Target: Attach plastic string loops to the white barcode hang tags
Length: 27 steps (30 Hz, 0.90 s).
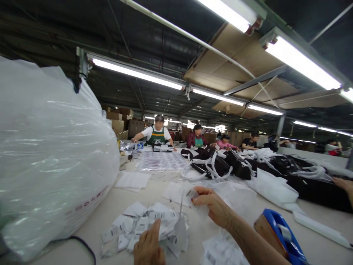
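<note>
Hands were at work over a loose heap of small white barcode tags (143, 224) lying on the pale table (110, 206), at the near edge of the view. The left hand (149, 244) rested low on the heap, fingers curled onto the tags with a thumb or finger raised; whether it actually clasped a tag could not be told, the lower part being cut off by the frame. The right hand (212, 206) was lifted just above the table beyond the heap, its fingertips pinched on a small barcode label (191, 194), closed upon it. A thin upright pin or string (181, 208) stood out of the heap between the two hands.

A blue tape dispenser (284, 233) sat just beside the right forearm. A large translucent plastic sack (49, 154) filled the left side of the table. More white paper sheets (132, 180) lay further along the table. Black bags with white straps (220, 165) were piled along the right, with a white fabric cover (273, 187) near them. Another person's hand (343, 184) reached in at the right edge. Several people (157, 134) worked at the far end under fluorescent strip lights (138, 73).
</note>
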Each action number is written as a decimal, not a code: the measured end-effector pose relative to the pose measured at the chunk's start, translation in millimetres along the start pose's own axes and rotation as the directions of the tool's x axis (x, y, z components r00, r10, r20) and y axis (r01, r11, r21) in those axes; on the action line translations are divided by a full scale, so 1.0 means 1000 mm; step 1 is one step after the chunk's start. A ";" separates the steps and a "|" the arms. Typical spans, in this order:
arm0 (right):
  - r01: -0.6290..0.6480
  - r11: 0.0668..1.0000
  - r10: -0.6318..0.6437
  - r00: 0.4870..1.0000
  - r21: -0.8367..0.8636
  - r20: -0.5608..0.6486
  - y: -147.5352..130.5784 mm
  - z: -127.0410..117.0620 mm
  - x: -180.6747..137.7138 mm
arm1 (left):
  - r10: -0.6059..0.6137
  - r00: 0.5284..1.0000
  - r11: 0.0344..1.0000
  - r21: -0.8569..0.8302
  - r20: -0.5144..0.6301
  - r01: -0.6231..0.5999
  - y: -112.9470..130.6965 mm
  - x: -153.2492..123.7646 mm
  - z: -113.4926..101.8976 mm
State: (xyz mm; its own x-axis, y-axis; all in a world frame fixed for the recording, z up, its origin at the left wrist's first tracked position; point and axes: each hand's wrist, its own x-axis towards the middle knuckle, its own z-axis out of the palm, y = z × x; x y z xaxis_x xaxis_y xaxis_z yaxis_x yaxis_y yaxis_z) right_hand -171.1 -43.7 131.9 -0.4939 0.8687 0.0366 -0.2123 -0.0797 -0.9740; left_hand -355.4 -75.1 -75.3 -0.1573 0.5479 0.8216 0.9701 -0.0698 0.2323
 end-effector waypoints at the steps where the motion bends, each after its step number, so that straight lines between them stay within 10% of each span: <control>1: 0.005 1.000 -0.005 1.000 0.008 0.004 -0.001 0.000 -0.001 | -0.034 0.999 0.999 0.001 -0.019 0.034 0.002 0.002 -0.003; 13: -0.011 1.000 0.010 0.995 0.010 0.103 -0.007 0.016 -0.025 | -0.133 0.972 0.922 -0.384 -0.194 0.050 0.061 0.024 -0.040; 20: 0.033 0.997 -0.043 0.987 0.071 0.156 -0.011 0.025 -0.039 | -0.230 0.972 0.875 -0.445 -0.041 0.189 0.083 0.040 -0.054; 27: 0.019 0.990 -0.026 0.999 0.137 0.044 -0.009 0.010 -0.039 | -0.180 0.747 0.073 -0.749 0.640 0.659 0.049 0.064 -0.087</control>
State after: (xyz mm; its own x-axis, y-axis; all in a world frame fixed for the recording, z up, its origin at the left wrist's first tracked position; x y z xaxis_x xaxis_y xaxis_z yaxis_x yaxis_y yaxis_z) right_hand -158.2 -82.2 141.9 -0.5253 0.8479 0.0715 -0.3349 -0.1288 -0.9334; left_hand -333.7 -116.0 34.3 -0.1744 0.9552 0.2392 -0.1715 -0.2686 0.9479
